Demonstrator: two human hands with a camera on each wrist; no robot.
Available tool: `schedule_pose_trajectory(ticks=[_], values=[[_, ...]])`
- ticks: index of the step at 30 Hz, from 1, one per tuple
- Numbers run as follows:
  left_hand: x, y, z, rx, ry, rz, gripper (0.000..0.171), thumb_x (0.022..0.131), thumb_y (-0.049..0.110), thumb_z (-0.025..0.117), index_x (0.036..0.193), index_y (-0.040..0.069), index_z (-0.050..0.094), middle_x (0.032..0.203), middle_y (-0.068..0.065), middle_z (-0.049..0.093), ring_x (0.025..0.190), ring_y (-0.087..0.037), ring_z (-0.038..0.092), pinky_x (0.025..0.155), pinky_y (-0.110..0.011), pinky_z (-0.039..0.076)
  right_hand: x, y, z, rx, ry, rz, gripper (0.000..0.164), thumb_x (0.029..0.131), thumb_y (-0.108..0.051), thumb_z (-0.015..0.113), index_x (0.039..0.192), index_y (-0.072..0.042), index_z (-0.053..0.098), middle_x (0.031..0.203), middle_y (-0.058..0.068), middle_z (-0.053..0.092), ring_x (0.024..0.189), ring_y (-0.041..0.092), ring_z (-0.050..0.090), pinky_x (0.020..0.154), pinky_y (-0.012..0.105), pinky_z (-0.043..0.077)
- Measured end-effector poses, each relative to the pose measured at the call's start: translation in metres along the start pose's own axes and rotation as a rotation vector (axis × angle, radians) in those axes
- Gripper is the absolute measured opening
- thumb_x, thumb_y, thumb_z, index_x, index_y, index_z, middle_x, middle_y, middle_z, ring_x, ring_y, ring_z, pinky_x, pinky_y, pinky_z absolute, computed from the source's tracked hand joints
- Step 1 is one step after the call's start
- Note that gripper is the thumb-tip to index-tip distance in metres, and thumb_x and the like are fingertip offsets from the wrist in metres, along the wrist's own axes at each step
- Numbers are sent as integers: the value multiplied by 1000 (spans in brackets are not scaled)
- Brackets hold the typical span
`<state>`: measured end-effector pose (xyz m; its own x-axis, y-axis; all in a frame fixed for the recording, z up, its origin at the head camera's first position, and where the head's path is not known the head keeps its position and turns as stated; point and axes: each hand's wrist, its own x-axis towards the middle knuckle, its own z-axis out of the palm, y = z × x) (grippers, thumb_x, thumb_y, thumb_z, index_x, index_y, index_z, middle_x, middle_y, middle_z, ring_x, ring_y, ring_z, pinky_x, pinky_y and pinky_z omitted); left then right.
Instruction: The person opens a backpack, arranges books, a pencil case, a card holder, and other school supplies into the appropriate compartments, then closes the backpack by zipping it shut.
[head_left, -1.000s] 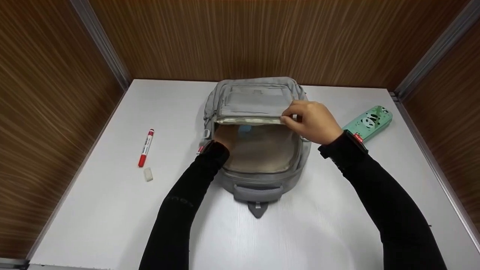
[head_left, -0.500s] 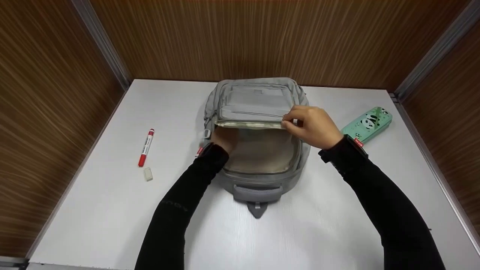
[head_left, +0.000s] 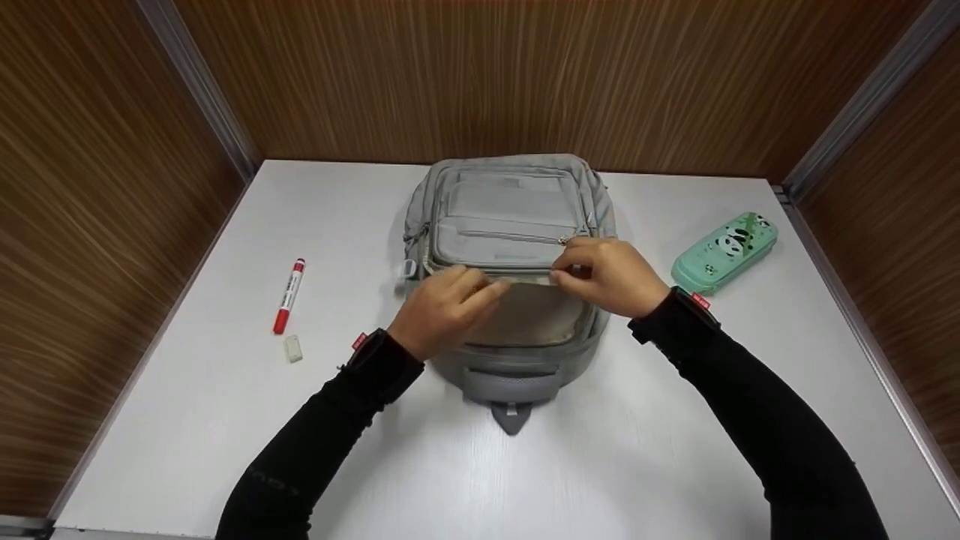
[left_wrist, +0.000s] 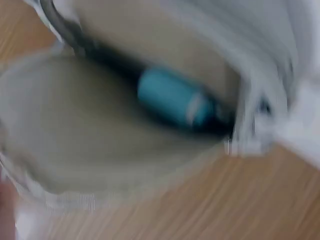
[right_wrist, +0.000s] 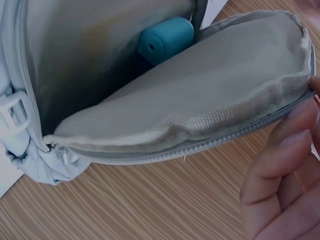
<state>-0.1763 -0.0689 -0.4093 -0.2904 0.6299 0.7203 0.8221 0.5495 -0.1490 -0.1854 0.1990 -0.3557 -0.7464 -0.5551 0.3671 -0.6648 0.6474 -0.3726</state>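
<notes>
A grey backpack [head_left: 517, 199] lies on the white table with its zipped front flap partly raised. My right hand [head_left: 611, 274] pinches the flap's zipper edge near its right side; in the right wrist view the thumb and fingers [right_wrist: 295, 142] meet at that edge. My left hand [head_left: 450, 311] is outside the bag, over the left part of the opening, fingers loosely bent with no object seen in them. Inside the main compartment lies a teal cylindrical object [right_wrist: 167, 40], which the left wrist view shows blurred with a pale band near its end.
A red-and-white marker [head_left: 289, 296] and a small white eraser [head_left: 293, 349] lie on the table [head_left: 187, 420] to the left. On the right is a green pencil case [head_left: 726, 253] with panda pictures. Brown wood-grain panels [head_left: 480, 82] enclose the back and sides.
My left hand has come out of the bag, moving back toward me to the flap's edge. The flap is lowered further over the opening, my right hand moving down with it.
</notes>
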Motion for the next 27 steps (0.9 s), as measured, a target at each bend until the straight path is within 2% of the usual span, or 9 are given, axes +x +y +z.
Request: schedule_pose_trajectory(ticks=[1, 3, 7, 10, 13, 16, 19, 23, 27], values=[[2, -2, -3, 26, 45, -7, 29, 88, 19, 72, 116, 13, 68, 92, -5, 63, 77, -19, 57, 68, -29, 51, -1, 0, 1, 4, -7, -4, 8, 88, -14, 69, 85, -9, 76, 81, 1, 66, 73, 13, 60, 69, 33, 48], [4, -7, -6, 43, 61, -60, 39, 84, 26, 76, 120, 14, 66, 104, -7, 64, 91, -22, 60, 80, -34, 53, -2, 1, 2, 14, -21, -8, 7, 88, -13, 70, 85, -10, 76, 80, 0, 66, 73, 13, 60, 70, 33, 49], [5, -13, -8, -14, -74, -184, 44, 85, 29, 75, 125, 13, 64, 119, -9, 66, 110, -27, 63, 96, -39, 52, -4, 3, 5, 46, -35, -9, 7, 88, -12, 70, 85, -10, 76, 80, 0, 66, 74, 12, 61, 70, 32, 49], [4, -14, -3, -60, -123, -222, 27, 90, 22, 70, 114, 11, 69, 111, -6, 71, 103, -22, 68, 91, -35, 55, -6, 5, 7, 72, -36, -8, 7, 89, -13, 70, 86, -11, 76, 79, -1, 66, 73, 11, 59, 69, 30, 48], [4, -13, 1, -49, -100, -221, 12, 92, 18, 66, 100, 9, 71, 100, -2, 74, 92, -19, 71, 82, -31, 58, -8, 9, 8, 96, -26, 6, 8, 90, -14, 69, 86, -11, 76, 78, -1, 66, 71, 8, 56, 67, 26, 46], [7, -13, 3, -6, -66, -213, 8, 93, 15, 64, 94, 9, 69, 94, -1, 75, 85, -18, 72, 74, -30, 59, -12, 22, 6, 106, 17, 51, 9, 91, -15, 69, 87, -9, 75, 79, 0, 67, 69, 7, 53, 64, 23, 44], [9, -12, 2, 16, -48, -215, 7, 94, 13, 62, 94, 9, 67, 91, -1, 75, 79, -18, 72, 65, -31, 59, -17, 44, -2, 141, 97, 175, 15, 94, -18, 66, 93, -6, 75, 83, 1, 68, 68, 7, 55, 63, 18, 45], [11, -11, 0, 34, -32, -225, 7, 94, 12, 61, 96, 9, 67, 86, -1, 75, 71, -18, 71, 57, -32, 57, -28, 81, -15, 209, 254, 426, 26, 98, -24, 60, 106, -3, 73, 92, 6, 70, 71, 2, 59, 63, 13, 46], [13, -10, -1, 43, -19, -240, 6, 94, 11, 61, 97, 10, 66, 84, 0, 75, 67, -18, 71, 53, -32, 56, -46, 111, -27, 181, 364, 685, 39, 100, -33, 52, 123, -4, 65, 111, 17, 67, 84, 7, 59, 72, 18, 46]])
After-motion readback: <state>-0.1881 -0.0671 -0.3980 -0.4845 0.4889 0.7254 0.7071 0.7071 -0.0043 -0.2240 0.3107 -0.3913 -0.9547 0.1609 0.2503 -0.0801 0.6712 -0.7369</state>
